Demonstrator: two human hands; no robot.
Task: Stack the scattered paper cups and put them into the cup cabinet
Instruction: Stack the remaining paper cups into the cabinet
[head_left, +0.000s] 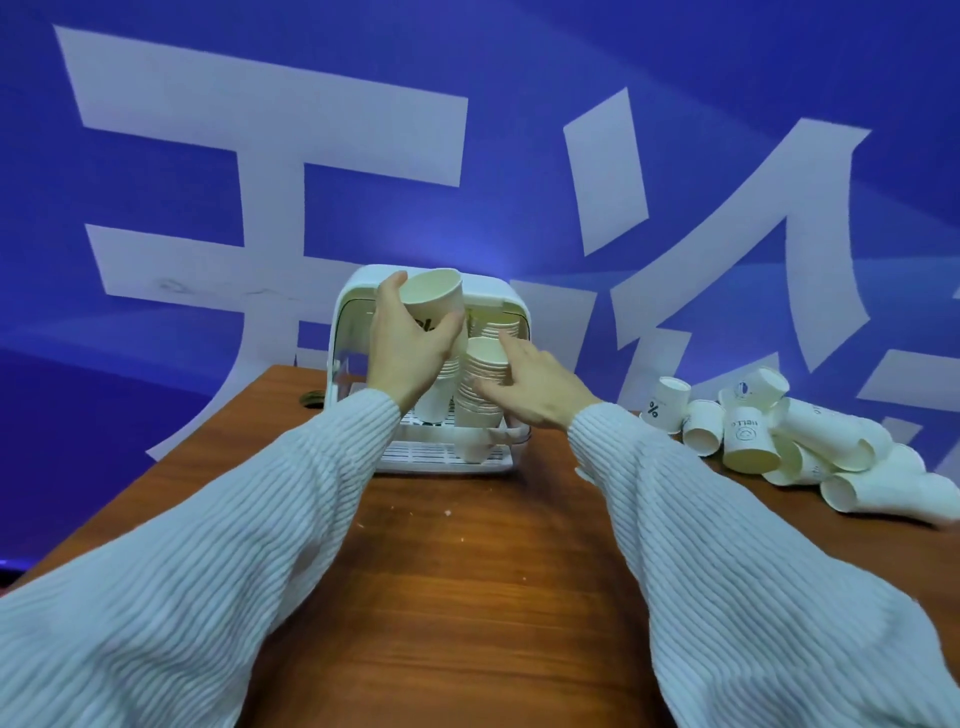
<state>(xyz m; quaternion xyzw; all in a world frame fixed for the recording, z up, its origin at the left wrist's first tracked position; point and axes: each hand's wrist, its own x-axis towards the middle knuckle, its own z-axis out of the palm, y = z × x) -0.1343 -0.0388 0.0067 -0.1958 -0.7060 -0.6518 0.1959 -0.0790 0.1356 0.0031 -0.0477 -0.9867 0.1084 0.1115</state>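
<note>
White paper cups partly stowed; a heap remains.
Left hand (410, 348) grips a tilted cup stack (434, 332) at the cup cabinet (358, 291); right hand (530, 382), fingers straight, steadies a stack inside (483, 384). Scattered cups (769, 431) lie well apart, unstacked.

**Blue cast, fisheye bend**

Pretty bright overall, but everything picks up a cool blue tint off the backdrop (519, 78). Soft shadows only, with mild sheen on the wooden table (467, 571). Edges warp hard, and the sleeves (156, 597) look smeary up close.
</note>
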